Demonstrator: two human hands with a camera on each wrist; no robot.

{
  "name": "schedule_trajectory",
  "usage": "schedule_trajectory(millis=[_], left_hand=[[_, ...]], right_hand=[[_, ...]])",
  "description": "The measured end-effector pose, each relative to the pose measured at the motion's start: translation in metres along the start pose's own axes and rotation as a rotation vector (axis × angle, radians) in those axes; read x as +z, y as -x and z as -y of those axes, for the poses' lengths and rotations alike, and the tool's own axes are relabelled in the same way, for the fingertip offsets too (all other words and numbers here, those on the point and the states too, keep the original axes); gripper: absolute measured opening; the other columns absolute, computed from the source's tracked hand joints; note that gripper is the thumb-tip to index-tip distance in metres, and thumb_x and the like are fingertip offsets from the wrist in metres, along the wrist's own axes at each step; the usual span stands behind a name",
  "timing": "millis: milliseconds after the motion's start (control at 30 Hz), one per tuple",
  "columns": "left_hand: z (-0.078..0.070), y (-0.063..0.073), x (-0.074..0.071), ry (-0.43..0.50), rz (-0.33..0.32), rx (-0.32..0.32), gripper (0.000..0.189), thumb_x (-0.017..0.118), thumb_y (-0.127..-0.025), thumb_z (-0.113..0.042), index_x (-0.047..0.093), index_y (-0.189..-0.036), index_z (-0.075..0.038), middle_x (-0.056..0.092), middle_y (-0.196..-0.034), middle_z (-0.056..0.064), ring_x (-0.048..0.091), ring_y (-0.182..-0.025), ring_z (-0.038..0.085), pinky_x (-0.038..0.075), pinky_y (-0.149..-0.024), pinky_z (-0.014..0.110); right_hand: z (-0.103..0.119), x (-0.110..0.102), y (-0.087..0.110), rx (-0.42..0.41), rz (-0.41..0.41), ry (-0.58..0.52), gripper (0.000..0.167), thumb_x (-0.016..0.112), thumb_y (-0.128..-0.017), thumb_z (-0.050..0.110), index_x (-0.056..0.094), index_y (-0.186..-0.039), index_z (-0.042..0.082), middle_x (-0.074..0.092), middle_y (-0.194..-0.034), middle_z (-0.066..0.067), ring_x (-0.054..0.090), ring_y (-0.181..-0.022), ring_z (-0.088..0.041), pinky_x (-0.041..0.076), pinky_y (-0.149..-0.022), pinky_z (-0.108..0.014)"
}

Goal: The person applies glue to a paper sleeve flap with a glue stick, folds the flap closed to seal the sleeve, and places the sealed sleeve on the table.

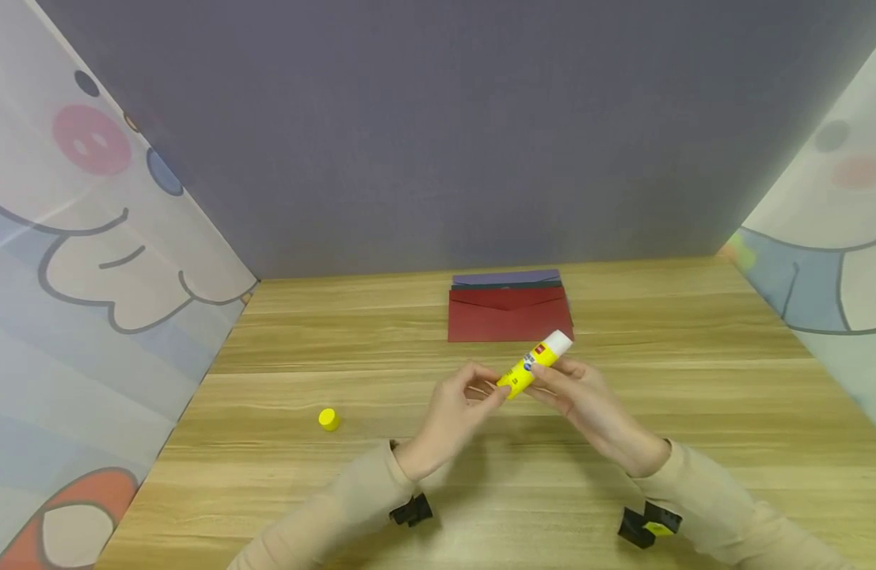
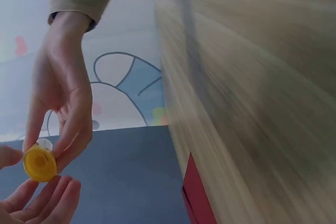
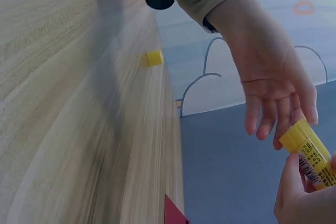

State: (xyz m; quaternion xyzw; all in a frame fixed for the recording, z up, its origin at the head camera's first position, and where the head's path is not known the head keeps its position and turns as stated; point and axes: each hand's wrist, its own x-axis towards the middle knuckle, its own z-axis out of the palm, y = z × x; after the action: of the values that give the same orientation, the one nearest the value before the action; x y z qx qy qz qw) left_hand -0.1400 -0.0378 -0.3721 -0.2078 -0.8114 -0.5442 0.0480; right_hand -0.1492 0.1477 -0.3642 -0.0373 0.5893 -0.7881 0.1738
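Note:
An uncapped glue stick (image 1: 521, 375), yellow with a white upper end, is held slanted over the table, white end up and to the right. My right hand (image 1: 596, 412) grips its yellow body between thumb and fingers. At the yellow base end, the thumb and fingertips of my left hand (image 1: 448, 416) pinch the stick. The left wrist view shows the round base (image 2: 40, 164) face-on between both hands. Away to the left on the table stands the yellow cap (image 1: 329, 419), also seen in the right wrist view as a small yellow cylinder (image 3: 154, 58).
Behind the hands, a red envelope (image 1: 509, 321) lies over dark green and purple envelopes (image 1: 505, 278) on the wood-grain table (image 1: 281, 348). A grey panel (image 1: 481, 142) rises at the back, with cartoon-printed sheets (image 1: 89, 237) along both sides.

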Motion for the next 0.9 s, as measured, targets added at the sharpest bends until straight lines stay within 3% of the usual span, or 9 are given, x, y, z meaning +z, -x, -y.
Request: schedule_trajectory(millis=[133,233,333,467,567,667,733,900], left_hand=[[0.0018,0.0019,0.0022,-0.304,-0.065,0.309,0.025,0.07,-0.075,-0.012,0.055,-0.092,-0.003,0.062,-0.087,0.005,0.058,-0.075,0.014,0.048,-0.069,0.017],[0.0035,0.0011,0.0037,-0.465,-0.129,0.485,0.032,0.075,-0.07,-0.014,0.053,-0.09,-0.002,0.061,-0.082,0.005,0.058,-0.072,0.015,0.048,-0.068,0.016],[0.0048,-0.0002,0.005,-0.525,-0.17,0.575,0.034,0.077,-0.067,-0.013,0.052,-0.088,-0.002,0.06,-0.08,0.005,0.058,-0.072,0.015,0.048,-0.07,0.015],[0.0062,-0.0007,0.0065,-0.534,-0.193,0.619,0.034,0.077,-0.066,-0.01,0.051,-0.085,-0.001,0.06,-0.078,0.005,0.059,-0.073,0.014,0.048,-0.072,0.014],[0.0078,-0.0004,0.0077,-0.49,-0.184,0.586,0.032,0.077,-0.064,-0.008,0.051,-0.083,-0.001,0.06,-0.076,0.006,0.059,-0.069,0.014,0.047,-0.069,0.013],[0.0087,0.0003,0.0084,-0.387,-0.154,0.482,0.03,0.077,-0.063,-0.006,0.052,-0.08,-0.001,0.061,-0.074,0.007,0.059,-0.066,0.014,0.048,-0.065,0.014],[0.0075,0.0008,0.0081,-0.281,-0.115,0.374,0.028,0.075,-0.064,-0.004,0.053,-0.08,0.0,0.062,-0.075,0.008,0.06,-0.066,0.015,0.05,-0.064,0.017],[0.0045,-0.0011,0.005,0.078,0.004,-0.018,0.022,0.072,-0.07,-0.004,0.056,-0.084,0.003,0.063,-0.082,0.011,0.06,-0.07,0.015,0.051,-0.064,0.023]], right_hand=[[-0.0002,-0.0008,-0.0002,0.015,0.013,-0.017,0.05,0.052,-0.09,0.016,0.032,-0.123,-0.017,0.055,-0.109,-0.005,0.056,-0.1,-0.012,0.042,-0.09,-0.028],[0.0,-0.0015,0.0001,0.025,0.028,-0.049,0.048,0.051,-0.09,0.015,0.032,-0.122,-0.016,0.055,-0.108,-0.006,0.057,-0.1,-0.013,0.042,-0.091,-0.029],[0.0003,-0.0016,0.0005,0.037,0.044,-0.077,0.05,0.049,-0.091,0.014,0.029,-0.124,-0.016,0.055,-0.109,-0.006,0.056,-0.101,-0.014,0.041,-0.092,-0.029],[0.0008,-0.0011,0.001,0.059,0.048,-0.074,0.055,0.049,-0.091,0.016,0.023,-0.128,-0.016,0.054,-0.111,-0.008,0.055,-0.102,-0.014,0.04,-0.093,-0.029],[0.0005,-0.0009,0.0015,0.075,0.043,-0.055,0.056,0.05,-0.091,0.017,0.024,-0.128,-0.015,0.053,-0.113,-0.009,0.055,-0.103,-0.014,0.04,-0.093,-0.03],[-0.0003,-0.0012,0.0014,0.084,0.038,-0.046,0.057,0.051,-0.09,0.017,0.024,-0.129,-0.015,0.052,-0.114,-0.01,0.055,-0.103,-0.015,0.04,-0.093,-0.03],[-0.0011,-0.0016,0.0009,0.087,0.038,-0.049,0.058,0.051,-0.09,0.017,0.023,-0.129,-0.015,0.051,-0.114,-0.011,0.055,-0.102,-0.014,0.04,-0.093,-0.031],[-0.0029,-0.0031,0.0001,0.081,0.043,-0.048,0.059,0.051,-0.091,0.016,0.02,-0.13,-0.016,0.049,-0.117,-0.012,0.054,-0.102,-0.013,0.04,-0.093,-0.03]])
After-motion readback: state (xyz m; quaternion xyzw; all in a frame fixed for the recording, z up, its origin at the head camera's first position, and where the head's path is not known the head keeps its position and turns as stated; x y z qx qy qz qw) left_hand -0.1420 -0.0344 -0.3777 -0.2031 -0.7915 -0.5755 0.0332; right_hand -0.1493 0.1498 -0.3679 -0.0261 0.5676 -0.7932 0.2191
